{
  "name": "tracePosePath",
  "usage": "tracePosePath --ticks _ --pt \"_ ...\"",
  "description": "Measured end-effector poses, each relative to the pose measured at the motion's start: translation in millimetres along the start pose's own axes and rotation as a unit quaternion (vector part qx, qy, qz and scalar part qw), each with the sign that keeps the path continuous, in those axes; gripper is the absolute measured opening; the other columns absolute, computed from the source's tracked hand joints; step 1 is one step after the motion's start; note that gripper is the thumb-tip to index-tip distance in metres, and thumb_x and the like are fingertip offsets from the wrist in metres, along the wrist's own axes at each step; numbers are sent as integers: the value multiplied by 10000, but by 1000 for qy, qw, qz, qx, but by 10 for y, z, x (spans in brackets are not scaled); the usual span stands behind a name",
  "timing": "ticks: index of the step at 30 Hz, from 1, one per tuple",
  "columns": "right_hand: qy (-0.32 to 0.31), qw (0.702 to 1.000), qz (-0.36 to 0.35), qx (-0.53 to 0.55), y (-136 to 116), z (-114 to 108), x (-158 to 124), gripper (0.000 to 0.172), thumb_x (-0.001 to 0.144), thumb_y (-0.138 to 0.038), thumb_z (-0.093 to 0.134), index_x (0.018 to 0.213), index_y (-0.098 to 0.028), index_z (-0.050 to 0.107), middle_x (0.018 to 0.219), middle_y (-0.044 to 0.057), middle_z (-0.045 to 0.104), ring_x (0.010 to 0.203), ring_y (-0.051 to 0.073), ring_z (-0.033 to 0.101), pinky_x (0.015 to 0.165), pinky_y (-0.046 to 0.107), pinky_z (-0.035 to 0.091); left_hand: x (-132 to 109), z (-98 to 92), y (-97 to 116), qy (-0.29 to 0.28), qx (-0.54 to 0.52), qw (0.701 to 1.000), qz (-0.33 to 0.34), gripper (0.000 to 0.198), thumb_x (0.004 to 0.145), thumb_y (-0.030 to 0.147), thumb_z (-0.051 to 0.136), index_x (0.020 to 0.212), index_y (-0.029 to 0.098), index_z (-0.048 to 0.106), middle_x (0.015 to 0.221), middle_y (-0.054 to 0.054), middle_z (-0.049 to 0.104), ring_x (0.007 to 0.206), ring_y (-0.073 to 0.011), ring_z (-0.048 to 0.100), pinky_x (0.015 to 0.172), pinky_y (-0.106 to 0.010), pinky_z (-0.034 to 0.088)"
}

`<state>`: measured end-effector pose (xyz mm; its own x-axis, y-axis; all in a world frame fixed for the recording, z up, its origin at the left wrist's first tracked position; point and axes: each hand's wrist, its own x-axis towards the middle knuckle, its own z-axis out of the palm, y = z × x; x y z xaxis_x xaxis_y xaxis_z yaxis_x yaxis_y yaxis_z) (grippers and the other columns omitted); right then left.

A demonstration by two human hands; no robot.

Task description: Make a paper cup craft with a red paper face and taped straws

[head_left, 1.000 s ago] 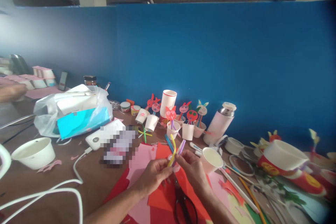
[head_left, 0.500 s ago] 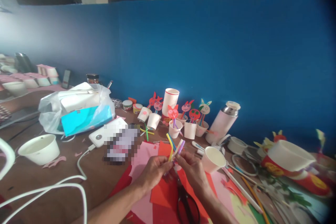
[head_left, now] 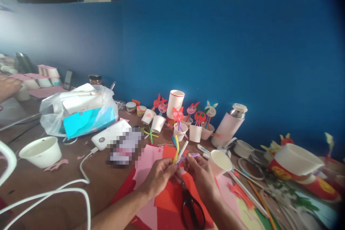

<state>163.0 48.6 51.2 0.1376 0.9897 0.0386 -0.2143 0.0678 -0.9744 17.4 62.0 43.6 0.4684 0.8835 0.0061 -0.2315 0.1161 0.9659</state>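
Several coloured straws are pinched in my left hand [head_left: 163, 172], their tips fanned upward: a yellow straw [head_left: 176, 147], a white straw [head_left: 183, 150] and a blue one behind. My right hand [head_left: 198, 169] grips a purple straw [head_left: 192, 156], which leans out to the right from the bunch. Beneath both hands lie red paper [head_left: 169, 197] and pink paper [head_left: 147, 187]. Scissors with black handles [head_left: 192, 210] rest on the paper just below my fingers, the blades partly hidden. A white paper cup [head_left: 219, 163] stands right beside my right hand.
Paper cups carrying straw figures with paper heads [head_left: 178, 115] stand along the blue wall. A thermos [head_left: 229, 124] leans to their right. At left are a plastic bag [head_left: 51, 115], a power bank [head_left: 104, 140], a phone [head_left: 126, 147] and a white cable [head_left: 81, 190]. Another person's hand [head_left: 9, 88] shows far left.
The purple straw has been bent from upright out to the right by my right hand. My left hand still holds the bunch. The other person's hand has come into view at the far left.
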Motion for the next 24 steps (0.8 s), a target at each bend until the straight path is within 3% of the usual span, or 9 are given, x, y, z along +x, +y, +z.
tracePosePath --ticks 2,6,10,14,19,24 --pt "-3 999 7 36 -32 20 -7 294 750 -449 627 633 -200 520 574 -44 526 526 120 487 568 263 405 -15 9 10 4 10 1000 11 349 793 442 574 751 96 596 678 -69 656 563 -134 598 567 -242 443" --pt "8 1000 23 -11 -152 -1 21 277 716 -389 676 589 -183 541 539 -38 537 524 118 487 561 253 400 -26 8 -10 17 38 999 27 339 803 440 563 734 108 576 654 -54 646 561 -124 572 564 -233 424" --pt "-26 998 55 2 -188 -52 51 279 659 -390 727 593 -161 582 527 -25 556 501 112 491 535 249 411 -11 -2 -46 34 54 997 42 348 806 455 556 723 117 568 661 -48 637 569 -121 565 562 -227 417" --pt "-25 992 83 90 -160 -4 21 291 616 -393 762 596 -157 593 539 -16 583 491 103 521 528 242 441 -18 22 -34 34 60 996 49 353 811 462 545 760 115 583 669 -50 636 586 -130 570 575 -233 429" --pt "20 972 112 206 -233 105 -42 253 528 -271 832 614 -163 621 550 -26 623 515 95 577 530 207 468 -60 70 42 31 69 995 63 345 826 438 526 730 113 589 652 -49 627 587 -142 579 598 -251 444" --pt "35 983 66 165 -314 141 -78 266 546 -309 818 637 -174 607 550 -27 623 501 120 598 508 238 493 -83 113 107 35 67 995 64 347 827 435 519 713 115 592 625 -45 625 582 -150 581 594 -257 440"
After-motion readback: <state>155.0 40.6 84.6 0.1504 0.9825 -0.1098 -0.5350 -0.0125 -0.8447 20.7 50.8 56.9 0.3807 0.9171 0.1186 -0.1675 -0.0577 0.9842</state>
